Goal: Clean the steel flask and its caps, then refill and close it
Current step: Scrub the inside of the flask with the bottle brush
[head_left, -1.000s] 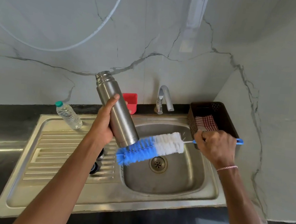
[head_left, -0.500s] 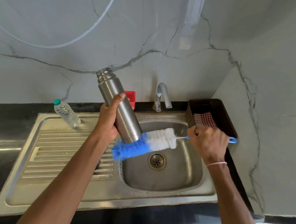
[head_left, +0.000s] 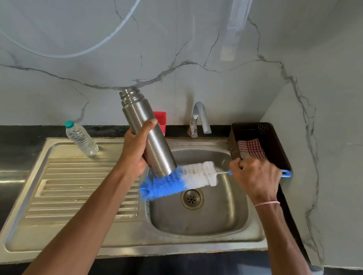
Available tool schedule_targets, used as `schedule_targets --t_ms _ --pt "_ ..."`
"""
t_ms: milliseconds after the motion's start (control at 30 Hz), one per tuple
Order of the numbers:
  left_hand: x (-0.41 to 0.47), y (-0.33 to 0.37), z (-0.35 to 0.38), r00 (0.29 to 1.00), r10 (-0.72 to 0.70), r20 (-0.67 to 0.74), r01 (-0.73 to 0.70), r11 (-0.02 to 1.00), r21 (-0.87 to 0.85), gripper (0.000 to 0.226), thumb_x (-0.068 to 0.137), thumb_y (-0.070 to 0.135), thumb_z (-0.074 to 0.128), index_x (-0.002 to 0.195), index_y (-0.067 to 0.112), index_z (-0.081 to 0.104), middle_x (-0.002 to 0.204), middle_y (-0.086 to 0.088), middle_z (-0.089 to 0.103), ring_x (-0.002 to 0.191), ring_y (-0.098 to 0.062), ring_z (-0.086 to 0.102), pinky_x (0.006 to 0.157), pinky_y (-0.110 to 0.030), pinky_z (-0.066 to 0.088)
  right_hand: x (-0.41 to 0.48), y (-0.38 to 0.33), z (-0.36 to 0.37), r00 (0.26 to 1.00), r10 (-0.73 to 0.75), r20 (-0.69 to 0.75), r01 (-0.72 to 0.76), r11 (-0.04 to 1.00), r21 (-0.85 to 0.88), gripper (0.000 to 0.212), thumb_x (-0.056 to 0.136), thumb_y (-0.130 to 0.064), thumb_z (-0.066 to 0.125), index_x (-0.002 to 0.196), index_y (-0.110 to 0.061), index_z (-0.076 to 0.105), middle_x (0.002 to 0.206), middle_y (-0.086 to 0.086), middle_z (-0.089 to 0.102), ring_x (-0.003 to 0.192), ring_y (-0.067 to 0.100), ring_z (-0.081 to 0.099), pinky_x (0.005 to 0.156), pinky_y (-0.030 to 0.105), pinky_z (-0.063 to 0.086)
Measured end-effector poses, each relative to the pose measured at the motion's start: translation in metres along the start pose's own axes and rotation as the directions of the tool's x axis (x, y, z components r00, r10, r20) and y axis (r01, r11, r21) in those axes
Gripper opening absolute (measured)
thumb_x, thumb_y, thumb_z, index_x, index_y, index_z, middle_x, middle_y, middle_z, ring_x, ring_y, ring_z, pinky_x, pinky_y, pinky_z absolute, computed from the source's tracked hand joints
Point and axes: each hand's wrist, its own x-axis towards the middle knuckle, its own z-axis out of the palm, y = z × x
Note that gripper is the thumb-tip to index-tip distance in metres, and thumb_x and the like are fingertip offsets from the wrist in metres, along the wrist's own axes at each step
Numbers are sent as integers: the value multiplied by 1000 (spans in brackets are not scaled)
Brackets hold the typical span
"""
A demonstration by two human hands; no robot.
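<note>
Forearms enter from the bottom edge and reach over a rectangular stainless-steel sink set into a black stone counter. The sink's ribbed draining board lies at 9 o'clock from the basin, and a round perforated drain sits in the basin floor. Just above the drain lies a long bottle brush with blue bristles at its tip and white bristles nearer its handle, running from 8 o'clock to 2 o'clock. The right hand, with a thin pink-and-white thread around the wrist, closes in a fist around the brush's blue handle, whose looped end sticks out at 3 o'clock from the knuckles. The blue bristles press against the base of a cylindrical brushed-steel flask, which is held above the basin's 9 o'clock rim, tilted with its uncapped threaded mouth toward 11 o'clock. The left hand wraps around the flask's lower body, with the thumb lying up along the steel. Farther back, at 10 o'clock from the basin, a small clear plastic water bottle with a green cap stands on the corner of the draining board. A red plastic container shows partly behind the flask at 12 o'clock, next to a curved chrome tap. At 2 o'clock a dark brown perforated plastic basket holds a red-and-white checked cloth. Behind everything rises a grey-veined white marble wall.
</note>
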Motion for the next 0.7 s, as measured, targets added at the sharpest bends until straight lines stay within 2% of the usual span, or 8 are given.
schedule_targets --t_ms 100,233,367,500,633,700 --pt "6 3 -12 999 8 -45 -8 1000 -3 43 78 34 86 112 19 64 84 1 72 74 -14 74 69 -35 59 1 16 -3 999 37 0 -37 999 5 41 83 -25 71 46 -11 61 39 0 34 38 26 37 48 24 28" --pt "2 -5 -1 1000 12 -16 -12 1000 19 46 74 34 88 112 21 65 85 2 73 78 -15 73 72 -37 60 1 -6 0 999 -24 -35 24 1000 5 47 85 -28 63 42 -10 56 37 -4 28 34 22 30 49 20 19" --pt "4 -9 -3 999 6 -42 -5 999 34 32 85 28 81 112 21 64 83 3 72 78 -14 72 75 -37 59 1 -4 2 999 -40 -23 40 999 -2 45 84 -25 69 42 -11 57 37 -4 29 33 22 29 49 17 16" --pt "8 -4 -15 997 7 -79 -7 1000 0 35 84 30 81 113 20 64 87 0 70 80 -16 72 77 -40 58 2 16 -2 1000 7 -22 -6 1000 27 44 85 -26 67 44 -11 60 38 -2 32 36 23 35 47 21 24" --pt "4 -12 -2 999 24 -22 -23 999 48 32 87 27 80 114 22 64 86 2 72 84 -17 72 77 -38 59 -1 -7 4 999 -31 -21 31 1000 5 45 82 -22 74 42 -11 57 39 -4 29 35 22 28 48 18 16" --pt "4 -13 -2 1000 20 -17 -19 998 56 32 86 26 80 114 22 64 87 2 73 86 -18 72 78 -39 59 -2 -7 6 998 -56 -15 56 998 -6 47 84 -24 71 41 -12 54 38 -4 30 34 21 30 47 18 19"
